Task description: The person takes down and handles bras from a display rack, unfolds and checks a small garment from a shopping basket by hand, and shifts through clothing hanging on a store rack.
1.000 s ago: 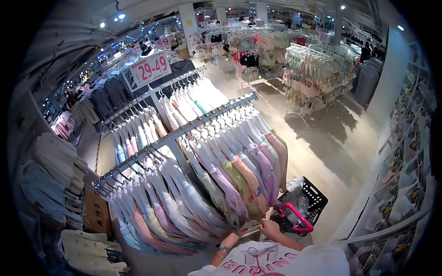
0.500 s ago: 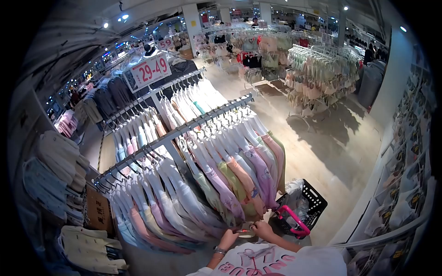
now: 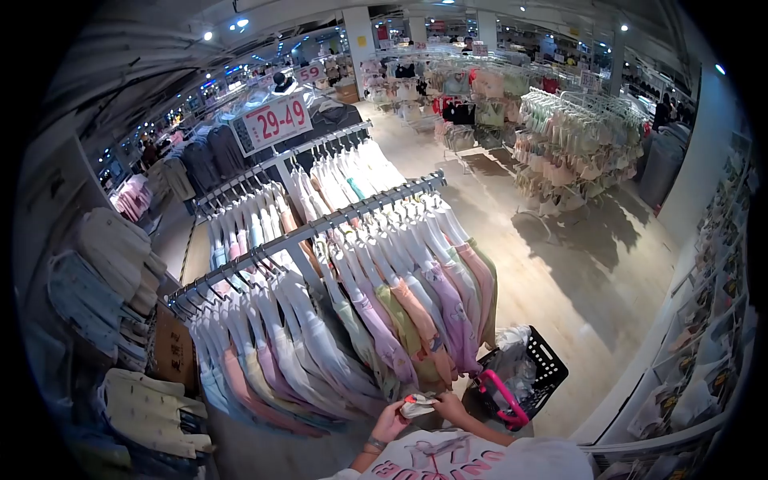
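Note:
In front of my chest, a small whitish item with a red-orange patch (image 3: 417,406) is held between both hands; its exact kind is too small to make out. My left hand (image 3: 389,422), with a band at the wrist, closes on its left end. Fingers of my right hand (image 3: 450,407) pinch the right end. Just beyond my hands hang the lower hems of pastel garments (image 3: 404,360) on white hangers. Close by on the right stands a black basket (image 3: 549,360) with a pink handle (image 3: 504,400) and clear plastic-wrapped things inside.
A metal double rail (image 3: 320,228) carries the garments, with a 29-49 price sign (image 3: 276,124) behind. Folded clothes (image 3: 152,412) and a cardboard box (image 3: 174,348) are at left. Round racks of underwear (image 3: 568,148) stand farther off; packaged goods (image 3: 688,320) line the right wall.
The item has been raised slightly and turned, so its whitish face and red-orange patch show more. My left hand has come up and turned with it. The view has shifted a little.

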A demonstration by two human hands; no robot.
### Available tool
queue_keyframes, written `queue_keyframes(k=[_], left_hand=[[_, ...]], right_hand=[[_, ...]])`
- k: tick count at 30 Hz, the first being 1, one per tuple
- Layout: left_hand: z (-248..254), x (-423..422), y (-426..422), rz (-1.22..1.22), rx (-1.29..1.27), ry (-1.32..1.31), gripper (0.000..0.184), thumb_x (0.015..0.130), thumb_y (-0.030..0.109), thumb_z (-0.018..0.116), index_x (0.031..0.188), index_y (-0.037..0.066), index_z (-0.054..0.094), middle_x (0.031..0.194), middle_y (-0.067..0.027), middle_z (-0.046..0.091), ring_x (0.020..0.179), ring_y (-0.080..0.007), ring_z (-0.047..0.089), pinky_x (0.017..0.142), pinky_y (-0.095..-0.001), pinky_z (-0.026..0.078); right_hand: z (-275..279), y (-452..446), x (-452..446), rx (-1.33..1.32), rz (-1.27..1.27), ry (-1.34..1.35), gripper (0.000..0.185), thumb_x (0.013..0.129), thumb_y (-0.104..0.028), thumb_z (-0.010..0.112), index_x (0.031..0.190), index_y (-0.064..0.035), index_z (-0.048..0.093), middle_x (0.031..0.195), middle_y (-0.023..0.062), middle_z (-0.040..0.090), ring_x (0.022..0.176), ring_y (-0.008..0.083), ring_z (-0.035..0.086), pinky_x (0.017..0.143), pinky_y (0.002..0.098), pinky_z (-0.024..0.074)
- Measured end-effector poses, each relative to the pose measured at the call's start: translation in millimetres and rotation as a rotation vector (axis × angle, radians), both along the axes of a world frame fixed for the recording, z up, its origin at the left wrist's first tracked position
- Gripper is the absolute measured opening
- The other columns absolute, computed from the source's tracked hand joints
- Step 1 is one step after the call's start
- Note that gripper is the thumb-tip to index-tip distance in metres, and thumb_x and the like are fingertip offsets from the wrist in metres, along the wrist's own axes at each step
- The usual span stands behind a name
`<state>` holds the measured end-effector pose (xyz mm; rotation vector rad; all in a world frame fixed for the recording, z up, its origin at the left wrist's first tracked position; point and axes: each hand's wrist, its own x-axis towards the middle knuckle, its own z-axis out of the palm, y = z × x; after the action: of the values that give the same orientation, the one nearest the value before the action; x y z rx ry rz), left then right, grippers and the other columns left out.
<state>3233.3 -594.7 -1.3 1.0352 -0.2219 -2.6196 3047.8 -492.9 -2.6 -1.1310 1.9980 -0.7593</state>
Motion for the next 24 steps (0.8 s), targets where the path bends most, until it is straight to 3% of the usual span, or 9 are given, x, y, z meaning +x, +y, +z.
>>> queue_keyframes(k=[3, 6, 9, 12, 13, 16, 20, 22, 24], left_hand=[[20, -4, 8, -0.063, -0.026, -0.031, 0.018, 0.091, 0.012, 0.051, 0.104, 0.003, 0.059, 0.093, -0.0048, 0.065, 0.081, -0.014, 0.062, 0.069, -0.0258, 0.049], [9, -1, 15, -0.13, -0.157, 0.006, 0.02, 0.091, 0.015, 0.054, 0.106, 0.003, 0.06, 0.095, -0.0049, 0.065, 0.08, -0.0124, 0.062, 0.069, -0.0246, 0.049], [19, 0, 18, -0.128, -0.162, -0.053, 0.023, 0.091, 0.017, 0.056, 0.108, 0.003, 0.06, 0.097, -0.005, 0.066, 0.083, -0.0115, 0.062, 0.071, -0.025, 0.049], [32, 4, 24, -0.051, -0.147, -0.036, 0.023, 0.091, 0.018, 0.056, 0.109, 0.002, 0.059, 0.101, -0.0055, 0.065, 0.086, -0.012, 0.062, 0.075, -0.0261, 0.05], [29, 6, 26, -0.03, -0.149, -0.016, 0.024, 0.092, 0.018, 0.055, 0.11, 0.002, 0.059, 0.102, -0.0058, 0.065, 0.088, -0.0127, 0.062, 0.076, -0.0268, 0.05], [25, 13, 31, 0.042, -0.134, 0.043, 0.028, 0.093, 0.02, 0.054, 0.113, 0.001, 0.057, 0.107, -0.0071, 0.063, 0.094, -0.0151, 0.061, 0.081, -0.0293, 0.049], [28, 9, 25, 0.223, -0.054, 0.171, 0.036, 0.096, 0.026, 0.047, 0.119, 0.0, 0.052, 0.118, -0.0115, 0.058, 0.107, -0.0212, 0.056, 0.092, -0.0374, 0.045], [59, 12, 28, 0.297, -0.047, 0.237, 0.038, 0.097, 0.029, 0.044, 0.12, 0.0, 0.052, 0.12, -0.0129, 0.057, 0.11, -0.0229, 0.055, 0.095, -0.0399, 0.043], [38, 21, 26, 0.253, -0.077, 0.237, 0.043, 0.098, 0.034, 0.042, 0.121, -0.001, 0.052, 0.122, -0.0136, 0.056, 0.111, -0.0237, 0.055, 0.095, -0.0418, 0.044]], right_hand=[[-32, -9, -7, 0.088, -0.287, -0.54, 0.022, 0.082, -0.019, 0.055, 0.088, -0.0006, 0.064, 0.074, 0.0067, 0.063, 0.068, 0.0215, 0.062, 0.063, 0.0349, 0.0498], [-44, -10, -12, 0.074, -0.48, -1.142, 0.013, 0.085, -0.017, 0.055, 0.089, -0.0061, 0.062, 0.078, 0.0012, 0.061, 0.066, 0.0136, 0.058, 0.055, 0.0292, 0.0479], [-62, -13, -27, 0.108, -0.37, -1.545, 0.012, 0.086, -0.014, 0.054, 0.093, -0.0067, 0.06, 0.086, 0.0049, 0.062, 0.075, 0.0156, 0.06, 0.058, 0.0302, 0.0493], [-58, -18, -25, 0.139, -0.536, -1.601, 0.013, 0.088, -0.012, 0.051, 0.097, -0.0066, 0.058, 0.09, 0.0063, 0.062, 0.083, 0.0176, 0.061, 0.066, 0.0303, 0.0518], [-58, -20, -23, 0.148, -0.54, -1.617, 0.017, 0.09, -0.012, 0.048, 0.103, -0.0045, 0.057, 0.099, 0.0086, 0.062, 0.094, 0.0198, 0.061, 0.076, 0.0329, 0.0529], [-14, -27, -16, 0.216, -0.505, -1.747, 0.022, 0.092, -0.011, 0.047, 0.11, -0.0019, 0.055, 0.107, 0.0107, 0.062, 0.103, 0.0209, 0.059, 0.081, 0.0357, 0.0529], [-1, -27, -17, 0.347, -0.021, -1.587, 0.038, 0.088, -0.019, 0.062, 0.12, -0.0027, 0.053, 0.114, 0.0074, 0.061, 0.1, 0.0147, 0.061, 0.084, 0.0292, 0.0506], [16, -28, -14, 0.388, 0.062, -1.536, 0.04, 0.086, -0.021, 0.064, 0.121, -0.0021, 0.053, 0.11, 0.0045, 0.062, 0.098, 0.0113, 0.061, 0.083, 0.0265, 0.0498], [22, -27, -7, 0.347, 0.151, -1.594, 0.041, 0.087, -0.021, 0.064, 0.121, -0.0019, 0.054, 0.109, 0.0047, 0.063, 0.098, 0.012, 0.061, 0.084, 0.027, 0.0494]])
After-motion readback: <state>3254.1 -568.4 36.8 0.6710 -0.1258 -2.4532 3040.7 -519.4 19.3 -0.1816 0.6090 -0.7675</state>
